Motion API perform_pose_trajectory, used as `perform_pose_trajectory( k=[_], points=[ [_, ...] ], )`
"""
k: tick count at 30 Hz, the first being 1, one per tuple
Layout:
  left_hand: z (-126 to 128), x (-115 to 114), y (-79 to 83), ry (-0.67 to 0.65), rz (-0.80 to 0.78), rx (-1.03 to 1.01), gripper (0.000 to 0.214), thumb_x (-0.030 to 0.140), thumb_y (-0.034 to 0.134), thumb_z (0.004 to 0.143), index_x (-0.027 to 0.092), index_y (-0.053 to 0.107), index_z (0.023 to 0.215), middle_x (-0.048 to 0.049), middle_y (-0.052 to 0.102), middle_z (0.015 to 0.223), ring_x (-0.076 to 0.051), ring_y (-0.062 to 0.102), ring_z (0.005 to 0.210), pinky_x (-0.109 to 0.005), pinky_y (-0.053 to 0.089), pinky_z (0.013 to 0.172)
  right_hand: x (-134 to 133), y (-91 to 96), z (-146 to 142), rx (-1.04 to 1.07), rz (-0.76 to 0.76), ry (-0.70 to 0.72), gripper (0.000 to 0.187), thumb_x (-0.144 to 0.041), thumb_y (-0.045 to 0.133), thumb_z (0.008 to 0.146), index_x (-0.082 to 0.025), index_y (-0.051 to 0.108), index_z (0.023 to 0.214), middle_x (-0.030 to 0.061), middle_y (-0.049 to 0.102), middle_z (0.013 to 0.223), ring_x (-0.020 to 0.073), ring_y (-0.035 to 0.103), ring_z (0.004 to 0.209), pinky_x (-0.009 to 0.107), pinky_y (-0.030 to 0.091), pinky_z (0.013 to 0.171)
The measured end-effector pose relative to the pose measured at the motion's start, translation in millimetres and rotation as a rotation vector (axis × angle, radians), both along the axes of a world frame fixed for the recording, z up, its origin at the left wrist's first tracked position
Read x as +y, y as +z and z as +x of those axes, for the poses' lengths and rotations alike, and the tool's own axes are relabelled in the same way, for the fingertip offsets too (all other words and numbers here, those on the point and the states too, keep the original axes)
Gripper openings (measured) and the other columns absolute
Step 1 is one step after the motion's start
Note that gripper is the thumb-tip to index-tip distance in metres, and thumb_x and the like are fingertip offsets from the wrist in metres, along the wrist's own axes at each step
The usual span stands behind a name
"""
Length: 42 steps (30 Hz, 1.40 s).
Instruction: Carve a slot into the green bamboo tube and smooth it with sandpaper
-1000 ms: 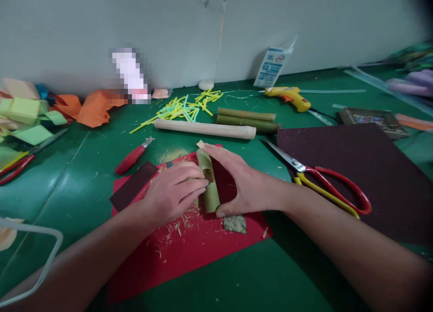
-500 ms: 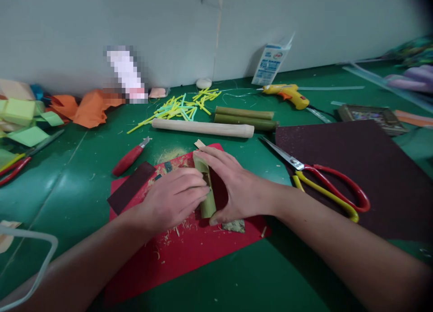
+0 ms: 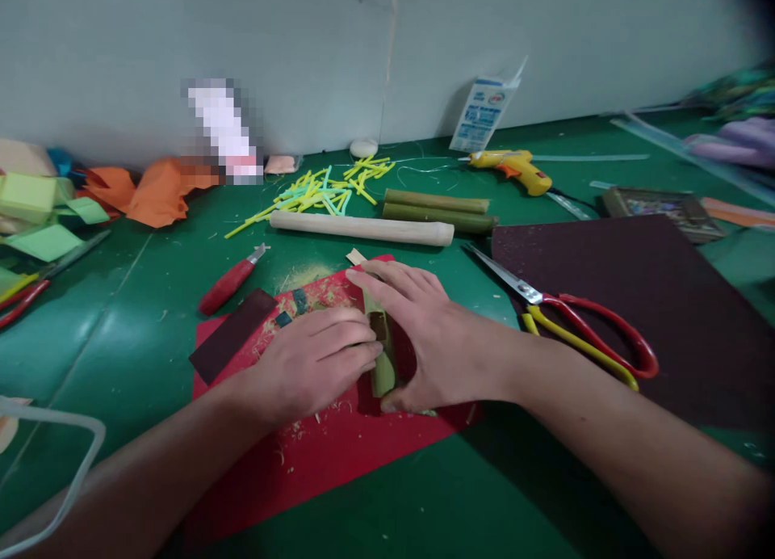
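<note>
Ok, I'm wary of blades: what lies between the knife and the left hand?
The head view shows green table, then the brown strip, then the red sheet with shavings and dark scraps.

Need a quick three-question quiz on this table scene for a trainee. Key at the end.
1. Fill in: the left hand and the right hand are both at a hollow bamboo piece, over the ____.
2. True or false: the scissors lie partly on the dark brown sheet.
3. What lies between the hands and the pile of yellow and blue-green strips?
A) glue gun
B) pale rod
C) scissors

Key:
1. red sheet
2. True
3. B
</note>
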State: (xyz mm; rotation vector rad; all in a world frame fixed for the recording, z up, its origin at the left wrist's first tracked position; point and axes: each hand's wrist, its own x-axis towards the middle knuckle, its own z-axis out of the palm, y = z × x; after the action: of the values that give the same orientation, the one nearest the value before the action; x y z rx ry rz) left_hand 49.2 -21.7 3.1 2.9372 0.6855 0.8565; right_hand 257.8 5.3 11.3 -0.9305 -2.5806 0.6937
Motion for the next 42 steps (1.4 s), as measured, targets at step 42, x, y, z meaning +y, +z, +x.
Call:
perform_pose_trajectory(
  k=[42],
  points=[
    [4.7, -9.9, -2.1, -0.044, -0.032, -0.037, 0.013, 0.008, 0.050, 0.087, 0.011, 0.062, 0.089, -0.0055, 0.067, 0.086, -0.018, 0.058, 0.096, -0.031, 0.051, 0.088, 0.3, -23.6, -0.7, 0.121, 0.026, 0.025, 0.120, -0.053, 0.076, 0.044, -0.019, 0.019, 0.144, 0.0168, 0.021, 0.146, 0.0341, 0.016, 0.137, 0.051, 0.018, 0.107]
  ],
)
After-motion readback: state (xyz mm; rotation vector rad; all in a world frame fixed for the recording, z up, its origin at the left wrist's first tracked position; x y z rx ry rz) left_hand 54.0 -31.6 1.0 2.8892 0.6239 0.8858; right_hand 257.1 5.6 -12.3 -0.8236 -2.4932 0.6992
